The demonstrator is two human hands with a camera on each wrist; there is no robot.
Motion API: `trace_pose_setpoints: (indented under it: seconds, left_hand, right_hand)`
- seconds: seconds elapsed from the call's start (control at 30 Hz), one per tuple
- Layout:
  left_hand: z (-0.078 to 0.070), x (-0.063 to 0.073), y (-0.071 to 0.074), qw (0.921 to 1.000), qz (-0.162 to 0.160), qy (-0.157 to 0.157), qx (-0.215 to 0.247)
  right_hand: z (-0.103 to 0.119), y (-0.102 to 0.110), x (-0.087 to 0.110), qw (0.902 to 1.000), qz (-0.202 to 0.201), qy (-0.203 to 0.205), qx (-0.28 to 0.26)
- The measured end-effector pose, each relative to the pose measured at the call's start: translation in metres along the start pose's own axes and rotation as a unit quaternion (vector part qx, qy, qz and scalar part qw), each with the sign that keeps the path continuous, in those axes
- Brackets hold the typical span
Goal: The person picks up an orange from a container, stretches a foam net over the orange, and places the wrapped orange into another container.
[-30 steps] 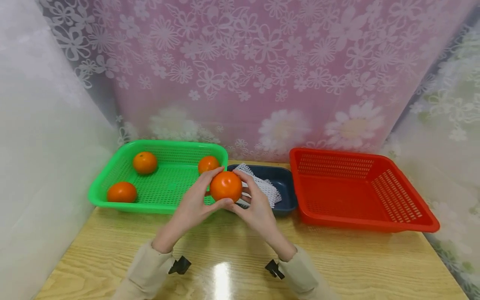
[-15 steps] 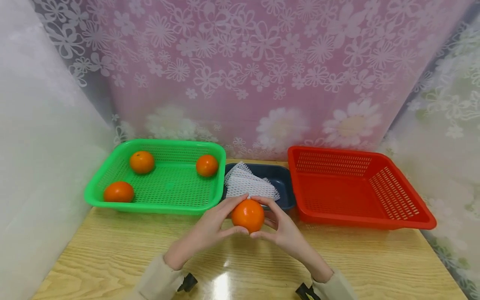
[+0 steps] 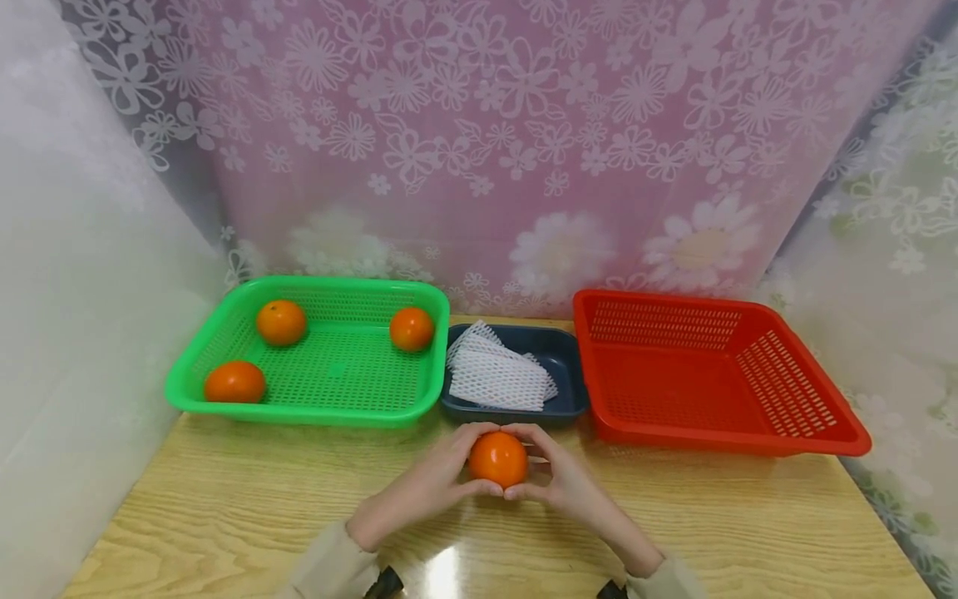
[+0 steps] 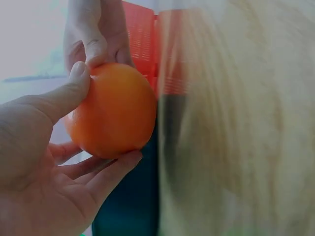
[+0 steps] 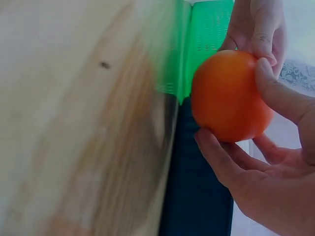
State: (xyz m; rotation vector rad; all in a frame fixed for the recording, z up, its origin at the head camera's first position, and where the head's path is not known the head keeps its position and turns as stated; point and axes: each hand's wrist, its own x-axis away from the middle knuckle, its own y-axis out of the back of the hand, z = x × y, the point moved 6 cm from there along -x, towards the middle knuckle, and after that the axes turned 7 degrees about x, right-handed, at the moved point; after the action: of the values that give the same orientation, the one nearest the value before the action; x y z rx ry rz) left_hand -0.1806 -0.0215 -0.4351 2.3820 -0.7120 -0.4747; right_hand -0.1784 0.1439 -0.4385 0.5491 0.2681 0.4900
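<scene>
Both hands hold one smooth, round orange (image 3: 498, 459) between them, just in front of the dark blue tray. My left hand (image 3: 434, 481) grips its left side, thumb at the near side and fingers curled round the far side. The right hand (image 3: 565, 481) grips it likewise from the right. In the left wrist view the orange (image 4: 115, 110) sits between thumb and fingertips, the thumbs of both hands close together. The right wrist view shows the orange (image 5: 229, 96) held the same way. Whether it touches the table is hard to tell.
A green basket (image 3: 314, 413) at left holds three oranges. White foam net sleeves (image 3: 497, 374) lie in the dark blue tray (image 3: 565, 366) at the middle. On the right stands a red basket (image 3: 674, 391). All rest on a wooden table (image 3: 224, 499) before a flowered curtain.
The two hands have brought the orange from beside the green basket, over the tray's left part, to the right and toward the body, uncovering the foam net sleeves.
</scene>
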Motion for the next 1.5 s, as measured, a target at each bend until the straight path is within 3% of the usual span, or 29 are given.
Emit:
trace_pose_setpoints:
  seconds: [0.37, 0.63, 0.9, 0.97, 1.07, 1.13, 1.27, 1.37, 1.5]
  left_hand:
    - [0.013, 0.001, -0.008, 0.9994, 0.029, 0.014, 0.009]
    - [0.011, 0.004, -0.009, 0.999, 0.043, 0.003, 0.01]
    - [0.012, 0.004, -0.009, 0.999, 0.044, 0.002, 0.008]
    - [0.012, 0.004, -0.01, 0.9989, 0.045, 0.006, 0.004]
    - [0.012, 0.003, -0.011, 0.9989, 0.046, 0.008, -0.005]
    - [0.012, 0.003, -0.012, 0.9989, 0.046, 0.006, -0.009]
    - [0.012, 0.004, -0.013, 0.9987, 0.049, 0.003, -0.013]
    - [0.013, 0.003, -0.013, 0.9985, 0.053, 0.003, -0.014]
    - [0.012, 0.003, -0.013, 0.9983, 0.057, -0.002, -0.01]
  right_hand:
    - [-0.01, -0.004, 0.002, 0.9981, 0.025, -0.056, 0.005]
    - [-0.008, -0.006, 0.004, 0.9979, 0.051, -0.04, -0.001]
    - [-0.003, -0.002, 0.005, 0.9977, 0.05, -0.035, 0.029]
    - [0.003, 0.003, 0.004, 0.9981, 0.037, -0.022, 0.045]
    - [0.018, 0.017, 0.001, 0.9948, -0.027, 0.008, 0.098]
    - [0.03, 0.027, -0.004, 0.9836, -0.092, 0.041, 0.149]
    - [0.046, 0.038, -0.017, 0.9392, -0.194, 0.098, 0.266]
    - [0.049, 0.036, -0.029, 0.9081, -0.213, 0.118, 0.341]
    - [0.043, 0.031, -0.041, 0.8867, -0.202, 0.107, 0.402]
